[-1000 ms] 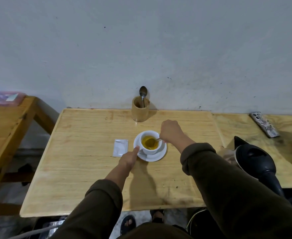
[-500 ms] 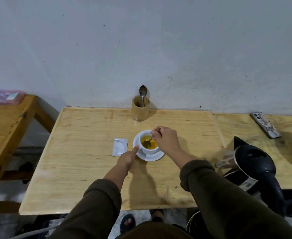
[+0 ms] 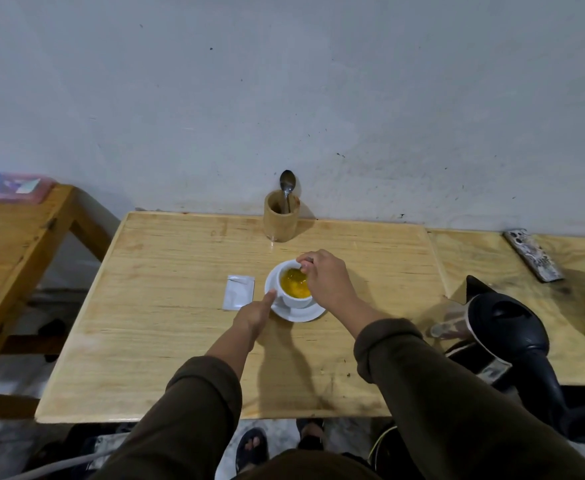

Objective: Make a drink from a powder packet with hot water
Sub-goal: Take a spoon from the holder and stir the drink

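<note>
A white cup (image 3: 289,299) full of yellow-orange drink (image 3: 294,284) stands on a white saucer (image 3: 299,313) in the middle of the wooden table (image 3: 166,327). My right hand (image 3: 325,278) is over the cup's right rim, fingers pinched on a small spoon whose tip dips into the drink; most of the spoon is hidden. My left hand (image 3: 254,315) rests at the saucer's left edge, thumb against the cup. A white powder packet (image 3: 238,292) lies flat just left of the saucer.
A wooden holder (image 3: 280,218) with another spoon (image 3: 287,183) stands at the wall behind the cup. A black kettle (image 3: 505,327) sits at the right, a phone (image 3: 533,259) beyond it. A second wooden table (image 3: 10,244) is on the left.
My right hand has swung from the cup's right side across its top toward the far rim, carrying the spoon round in the drink. My left hand has stayed at the saucer.
</note>
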Motion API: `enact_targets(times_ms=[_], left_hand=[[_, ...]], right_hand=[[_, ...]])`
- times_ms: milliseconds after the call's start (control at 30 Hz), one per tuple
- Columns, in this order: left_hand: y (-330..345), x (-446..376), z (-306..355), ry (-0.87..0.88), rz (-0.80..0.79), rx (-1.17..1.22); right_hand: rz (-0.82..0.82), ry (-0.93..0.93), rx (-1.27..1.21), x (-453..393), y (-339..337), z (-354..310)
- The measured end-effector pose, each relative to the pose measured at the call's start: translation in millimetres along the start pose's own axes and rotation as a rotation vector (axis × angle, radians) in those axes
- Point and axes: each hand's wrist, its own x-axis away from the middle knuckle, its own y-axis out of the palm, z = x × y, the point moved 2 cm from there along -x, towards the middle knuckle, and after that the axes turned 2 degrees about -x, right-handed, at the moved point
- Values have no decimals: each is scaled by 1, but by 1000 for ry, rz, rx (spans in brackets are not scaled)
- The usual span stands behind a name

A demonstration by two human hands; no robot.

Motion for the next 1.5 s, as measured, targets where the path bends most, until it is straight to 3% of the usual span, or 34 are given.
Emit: enact_targets(times_ms=[167, 367, 700, 900, 1200, 1367, 1500], left_hand=[[0, -4, -3, -1, 14, 38], [0, -8, -4, 5, 17, 42], [-1, -9, -5, -9, 16, -1], [-2, -8, -5, -33, -9, 21], [-3, -8, -4, -46, -40, 2], [-4, -9, -3, -30, -59, -18], [-5, -9, -3, -28, -53, -33]], right_hand=[[-36, 8, -87, -3, -2, -3], [10, -38, 69, -7, -5, 4], [-42, -30, -141, -8, -1, 0], [-8, -59, 65, -16, -2, 1], [-68, -22, -136, -17, 1, -3], [-20, -32, 62, -21, -1, -2], [21, -48, 15, -21, 1, -3]])
